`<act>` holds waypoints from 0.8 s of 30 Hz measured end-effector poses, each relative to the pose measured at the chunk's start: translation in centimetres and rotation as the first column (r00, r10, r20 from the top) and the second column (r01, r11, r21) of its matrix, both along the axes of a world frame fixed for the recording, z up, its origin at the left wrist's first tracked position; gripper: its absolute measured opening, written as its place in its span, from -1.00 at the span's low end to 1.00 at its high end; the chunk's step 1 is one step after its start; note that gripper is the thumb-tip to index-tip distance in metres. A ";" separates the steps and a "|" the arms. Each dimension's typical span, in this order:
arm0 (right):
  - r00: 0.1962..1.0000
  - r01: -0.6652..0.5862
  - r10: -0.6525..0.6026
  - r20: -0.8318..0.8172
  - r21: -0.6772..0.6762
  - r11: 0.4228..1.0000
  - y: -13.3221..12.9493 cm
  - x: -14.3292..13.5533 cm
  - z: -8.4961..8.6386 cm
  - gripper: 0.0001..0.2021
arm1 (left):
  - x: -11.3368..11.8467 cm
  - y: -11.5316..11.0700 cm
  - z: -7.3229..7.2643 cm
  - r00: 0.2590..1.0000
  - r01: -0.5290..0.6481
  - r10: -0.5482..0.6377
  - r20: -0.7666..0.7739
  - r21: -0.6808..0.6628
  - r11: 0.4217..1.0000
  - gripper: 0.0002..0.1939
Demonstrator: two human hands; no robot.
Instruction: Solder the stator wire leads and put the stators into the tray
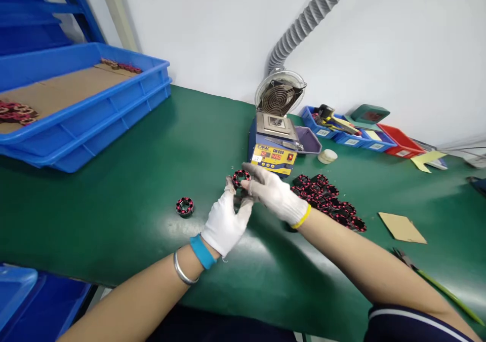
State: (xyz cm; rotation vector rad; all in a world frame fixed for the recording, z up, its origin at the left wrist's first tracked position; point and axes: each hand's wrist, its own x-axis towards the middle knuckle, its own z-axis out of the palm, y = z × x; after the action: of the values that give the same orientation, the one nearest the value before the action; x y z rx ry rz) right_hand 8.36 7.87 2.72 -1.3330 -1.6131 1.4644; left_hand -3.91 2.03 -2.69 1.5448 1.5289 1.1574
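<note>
Both my hands wear white gloves and meet over the green table (132, 180). My left hand (227, 219) and my right hand (274, 193) together pinch one small ring-shaped black part with red windings (240, 176), held just above the mat in front of the solder pot. A second such ring (185, 206) lies alone on the mat to the left of my left hand. To the right of my right hand, several more rings lie in a pile (328, 199).
A blue and yellow solder pot (274, 149) with a fume hood and grey hose (304, 23) stands behind my hands. Stacked blue crates (87, 114) sit far left. Small blue and red bins (364, 134) line the back right. Cardboard piece (402, 227) and green-handled tool (436, 283) lie right.
</note>
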 end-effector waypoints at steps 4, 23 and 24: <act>0.970 -0.189 0.169 -0.173 -0.109 0.976 -1.1 0.9 -0.9 -0.56 | -0.4 0.3 -0.2 0.999 -0.018 0.019 -0.046 0.030 0.999 -0.40; 0.616 -0.127 -0.458 0.641 0.654 0.746 7.2 6.2 6.7 -0.60 | 0.6 -0.5 -1.3 0.907 0.152 -0.080 -0.415 0.144 0.978 -0.28; 0.508 -0.191 -0.524 0.684 0.682 0.706 8.5 6.6 7.7 -0.59 | 0.6 -0.6 -1.6 0.889 0.161 -0.073 -0.452 0.159 0.974 -0.28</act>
State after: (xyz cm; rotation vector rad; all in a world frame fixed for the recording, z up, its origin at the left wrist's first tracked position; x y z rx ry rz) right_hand 14.92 16.34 10.38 -1.7435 -2.1650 -0.1816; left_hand -3.28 1.47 -4.27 2.1175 1.6110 0.9444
